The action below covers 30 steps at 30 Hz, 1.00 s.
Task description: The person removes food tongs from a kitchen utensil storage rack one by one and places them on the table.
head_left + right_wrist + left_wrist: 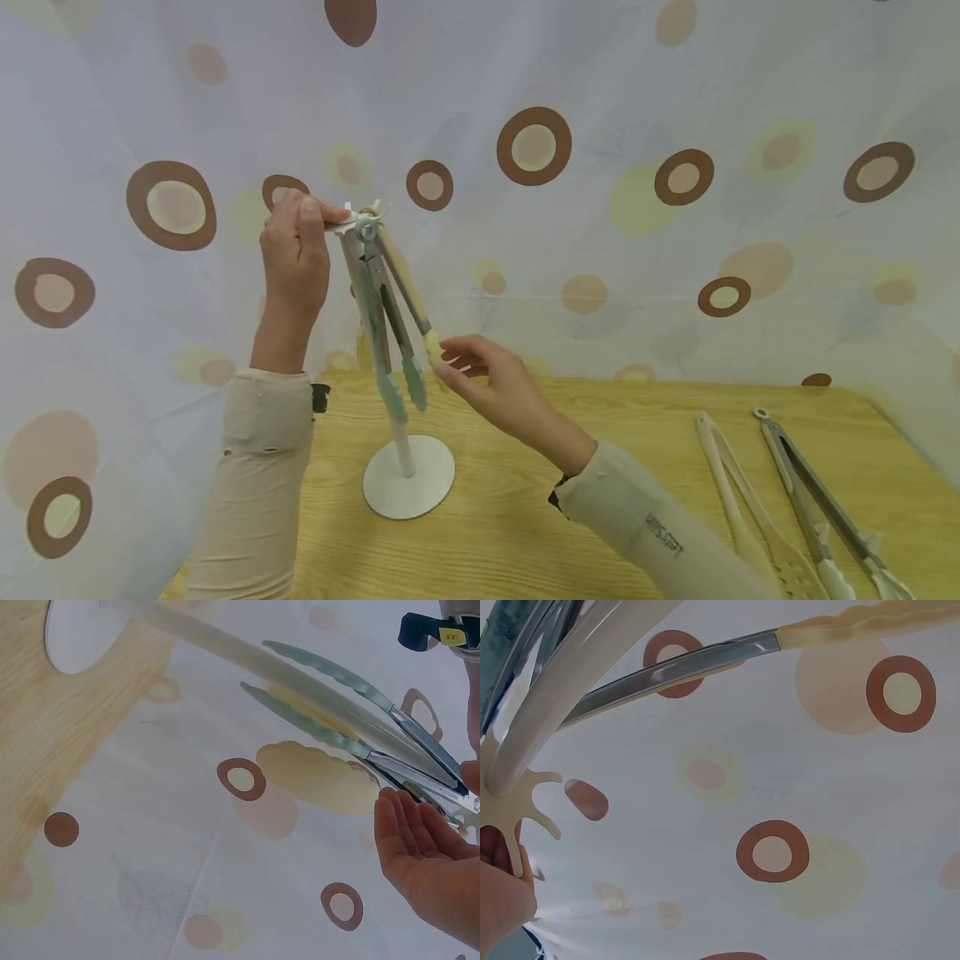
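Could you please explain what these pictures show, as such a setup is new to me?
There is no machine: a person works bare-handed. The wide picture comes from a head camera, the others from each wrist. A white stand on the wooden table bears mint tongs and yellow tongs; cream tongs and grey tongs lie to the right. The left hand has a grip on the stand's top; the right hand is at the yellow tongs' lower end, though whether it pinches is unclear.

A stand is on the desk, hanging tongs at its top. Well to its right, two pairs of tongs lie side by side; a cloth hangs behind.
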Tool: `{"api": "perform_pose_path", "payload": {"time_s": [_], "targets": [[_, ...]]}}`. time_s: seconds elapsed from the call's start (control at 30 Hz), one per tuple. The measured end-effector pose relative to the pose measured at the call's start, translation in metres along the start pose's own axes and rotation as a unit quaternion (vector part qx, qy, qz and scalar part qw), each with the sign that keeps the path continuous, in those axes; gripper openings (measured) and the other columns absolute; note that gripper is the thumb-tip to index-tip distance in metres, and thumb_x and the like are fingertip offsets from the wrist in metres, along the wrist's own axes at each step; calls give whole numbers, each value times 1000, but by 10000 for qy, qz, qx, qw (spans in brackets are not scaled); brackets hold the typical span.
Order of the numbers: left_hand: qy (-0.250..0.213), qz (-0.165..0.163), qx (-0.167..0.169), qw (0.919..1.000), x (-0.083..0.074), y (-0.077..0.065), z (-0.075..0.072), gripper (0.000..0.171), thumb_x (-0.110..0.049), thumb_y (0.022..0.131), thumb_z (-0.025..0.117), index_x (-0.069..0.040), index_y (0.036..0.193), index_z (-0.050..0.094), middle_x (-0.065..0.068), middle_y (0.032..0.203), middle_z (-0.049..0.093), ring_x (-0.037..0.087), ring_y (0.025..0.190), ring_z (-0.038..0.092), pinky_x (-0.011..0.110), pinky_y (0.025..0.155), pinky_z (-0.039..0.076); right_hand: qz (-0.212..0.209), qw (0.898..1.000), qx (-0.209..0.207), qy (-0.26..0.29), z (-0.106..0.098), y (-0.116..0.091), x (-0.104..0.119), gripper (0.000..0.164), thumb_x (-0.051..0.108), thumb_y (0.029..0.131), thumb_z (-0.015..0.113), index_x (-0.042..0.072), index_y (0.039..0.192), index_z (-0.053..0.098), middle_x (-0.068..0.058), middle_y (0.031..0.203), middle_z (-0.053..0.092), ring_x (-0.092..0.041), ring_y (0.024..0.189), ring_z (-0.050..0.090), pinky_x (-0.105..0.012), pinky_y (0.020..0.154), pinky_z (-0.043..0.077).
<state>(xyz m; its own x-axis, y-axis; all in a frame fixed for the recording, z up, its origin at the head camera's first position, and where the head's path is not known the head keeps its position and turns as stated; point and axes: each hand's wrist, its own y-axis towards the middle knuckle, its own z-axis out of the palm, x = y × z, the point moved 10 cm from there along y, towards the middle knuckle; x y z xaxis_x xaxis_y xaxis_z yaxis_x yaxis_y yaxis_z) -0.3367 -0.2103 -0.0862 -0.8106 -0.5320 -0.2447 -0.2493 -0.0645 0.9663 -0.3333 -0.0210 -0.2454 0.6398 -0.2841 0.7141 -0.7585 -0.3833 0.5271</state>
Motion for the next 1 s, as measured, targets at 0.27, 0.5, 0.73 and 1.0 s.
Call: {"api": "perform_pose_path", "payload": {"time_s": [0.27, 0.5, 0.73, 1.0], "targets": [[85, -54, -92, 9999, 0, 0, -3, 35, -5, 96, 38, 7, 78, 67, 21, 74, 54, 19, 82, 47, 23, 75, 33, -195, 9997, 42, 125, 8, 11, 5, 38, 17, 93, 62, -1, 126, 56, -13, 115, 63, -23, 101, 62, -31, 87, 50], [27, -69, -208, 9998, 2, 0, -4, 35, -3, 96, 39, 8, 77, 66, 22, 74, 53, 2, 82, 41, 22, 75, 33, -195, 9996, 194, 40, 18, 22, 11, 44, 18, 93, 62, 0, 131, 51, -13, 122, 59, -24, 105, 61, -31, 88, 50], [9, -66, -206, 9998, 2, 0, 0, 35, -2, 96, 38, 9, 77, 66, 22, 74, 52, 0, 81, 40, 22, 75, 33, -197, 9993, 284, -135, 24, 26, 13, 49, 18, 94, 61, -2, 135, 46, -15, 128, 55, -28, 112, 56, -34, 91, 49], [71, -61, -242, 9997, 2, -1, 0, 35, -4, 95, 39, 8, 76, 66, 23, 75, 53, 4, 82, 41, 23, 76, 33, 146, 9973, 292, -656, 34, 34, 17, 59, 25, 95, 60, -4, 141, 38, -18, 134, 49, -28, 117, 53, -36, 94, 47]]}}
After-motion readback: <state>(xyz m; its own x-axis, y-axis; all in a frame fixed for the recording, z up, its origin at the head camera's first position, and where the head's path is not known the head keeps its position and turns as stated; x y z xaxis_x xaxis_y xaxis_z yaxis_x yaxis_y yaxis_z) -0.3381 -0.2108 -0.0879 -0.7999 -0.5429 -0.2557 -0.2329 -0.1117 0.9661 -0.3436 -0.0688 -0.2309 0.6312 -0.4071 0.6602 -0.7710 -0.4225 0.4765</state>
